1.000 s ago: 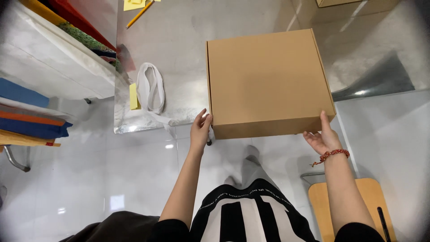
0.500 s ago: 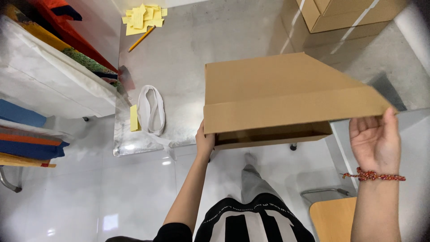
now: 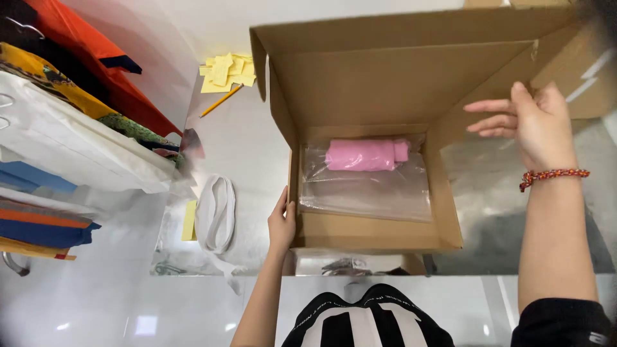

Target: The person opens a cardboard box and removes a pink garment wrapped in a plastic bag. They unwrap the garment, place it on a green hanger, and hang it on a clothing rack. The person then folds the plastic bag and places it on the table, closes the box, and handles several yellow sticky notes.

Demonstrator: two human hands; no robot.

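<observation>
A brown cardboard box (image 3: 373, 234) sits on the glossy table with its lid (image 3: 398, 71) swung up and back. Inside lies a clear plastic bag (image 3: 366, 189) holding a rolled pink cloth (image 3: 363, 155). My left hand (image 3: 281, 222) grips the box's front left corner. My right hand (image 3: 530, 125) is raised at the right side flap of the lid, fingers spread and pressed against the cardboard. A red beaded bracelet (image 3: 554, 175) circles that wrist.
Folded coloured clothes on hangers (image 3: 71, 128) crowd the left. A coiled white band (image 3: 215, 212), a yellow sticky note (image 3: 189, 220), loose yellow notes (image 3: 225, 71) and a pencil (image 3: 220, 101) lie left of the box. More cardboard (image 3: 588, 71) stands at the back right.
The closed box has been opened: its lid went from flat, to partly lifted, to fully raised. My right hand rose with the lid's right edge; my left stayed at the front corner.
</observation>
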